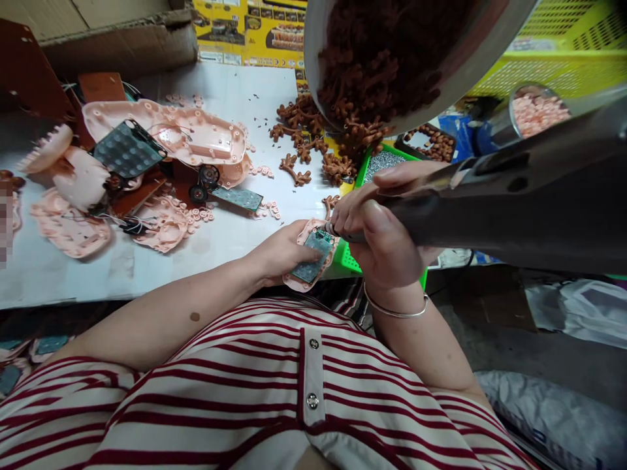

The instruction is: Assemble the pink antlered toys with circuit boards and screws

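Note:
My left hand (280,253) is closed around a small pink plastic shell (313,256) with a green circuit board set in it, held at the table's near edge. My right hand (386,228) grips a large dark power screwdriver (514,196), and its tip touches the top of the board. A silver bangle circles my right wrist.
Pink shells (166,134), green boards and wires lie heaped at the left of the white table (230,98). Brown plastic pieces (304,140) are scattered behind. A metal bowl (392,52) of brown pieces hangs close overhead. A green tray (372,170) and yellow crate (563,52) stand to the right.

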`<state>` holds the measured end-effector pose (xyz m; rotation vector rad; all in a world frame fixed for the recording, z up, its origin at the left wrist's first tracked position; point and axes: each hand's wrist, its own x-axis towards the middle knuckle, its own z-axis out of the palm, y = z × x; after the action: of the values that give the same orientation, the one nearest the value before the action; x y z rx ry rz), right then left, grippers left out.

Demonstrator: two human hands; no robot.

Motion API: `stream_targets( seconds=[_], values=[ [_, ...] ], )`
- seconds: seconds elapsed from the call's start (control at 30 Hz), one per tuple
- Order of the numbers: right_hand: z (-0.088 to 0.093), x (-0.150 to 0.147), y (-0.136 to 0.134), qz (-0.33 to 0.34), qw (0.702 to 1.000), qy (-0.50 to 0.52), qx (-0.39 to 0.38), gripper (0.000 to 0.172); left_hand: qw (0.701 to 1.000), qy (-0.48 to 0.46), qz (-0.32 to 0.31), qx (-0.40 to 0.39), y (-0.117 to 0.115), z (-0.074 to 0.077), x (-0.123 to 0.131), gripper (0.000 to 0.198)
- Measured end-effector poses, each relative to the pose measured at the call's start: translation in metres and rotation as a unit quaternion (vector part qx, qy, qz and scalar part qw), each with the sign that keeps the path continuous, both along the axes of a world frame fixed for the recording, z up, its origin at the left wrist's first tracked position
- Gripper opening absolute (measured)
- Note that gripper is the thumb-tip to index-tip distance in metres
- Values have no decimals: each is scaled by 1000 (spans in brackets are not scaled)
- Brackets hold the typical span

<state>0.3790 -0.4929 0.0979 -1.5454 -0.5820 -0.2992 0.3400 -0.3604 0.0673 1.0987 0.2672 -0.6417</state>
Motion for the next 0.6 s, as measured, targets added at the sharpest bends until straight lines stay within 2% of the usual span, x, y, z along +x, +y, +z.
stream_targets(
  seconds=[0.03, 0.1, 0.27, 0.43, 0.5, 0.6],
  values=[
    [1, 0, -1, 6, 999, -19, 37, 22, 1000, -1, -8, 5, 0, 0, 1, 45],
    [4, 0, -3, 18, 995, -42, 85, 22, 1000, -6, -18, 7, 0, 2, 1, 40],
    [7, 6, -9, 39, 996, -58, 56, 23, 1000, -3, -28, 6, 1, 6, 2, 36],
    [14, 9, -9, 102, 989, -98, 45, 18, 1000, 13, -26, -3, 1, 4, 3, 34],
    [22, 5, -6, 91, 987, -118, 62, 14, 999, 31, -17, -22, 0, 2, 4, 36],
    [37, 0, -7, 9, 990, -108, 93, 12, 998, 55, -9, -42, 0, 1, 5, 39]
  ],
)
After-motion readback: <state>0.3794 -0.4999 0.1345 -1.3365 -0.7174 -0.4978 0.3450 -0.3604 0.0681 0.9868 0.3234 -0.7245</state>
